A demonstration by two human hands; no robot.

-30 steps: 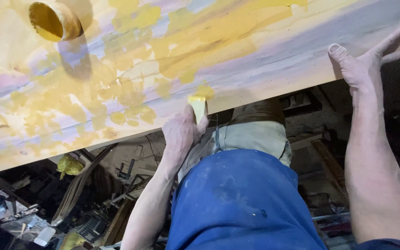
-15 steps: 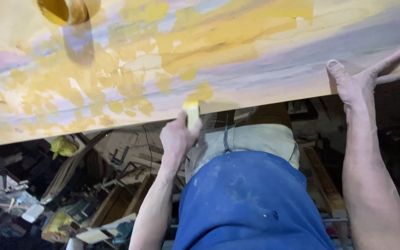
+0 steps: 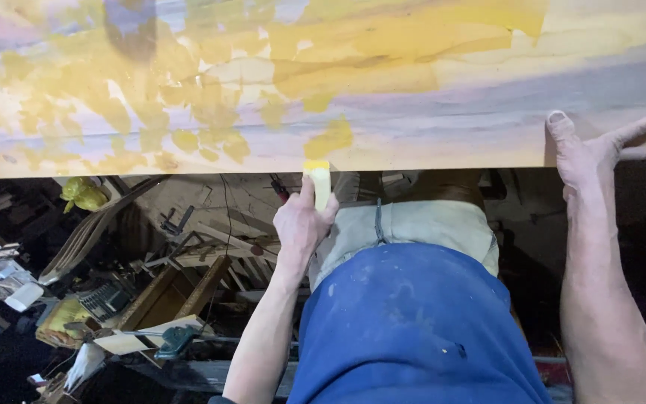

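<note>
Left hand (image 3: 302,221) is closed round a small yellow pad (image 3: 320,182), prob. a sponge or applicator, w/ its top end pressed at the near edge of the wood board (image 3: 443,105). Held upright like that so the tip meets the edge just below the yellow patches (image 3: 330,138) already on the surface. Right hand (image 3: 600,150) holds nothing; fingers spread wide, palm flat on the board near its right end, likely to steady it while the other hand works. Board spans the whole top of view, w/ the person's blue shirt (image 3: 413,329) below it. Cluttered floor (image 3: 136,299) w/ wood scraps and tools sits well below, lower left.
</note>
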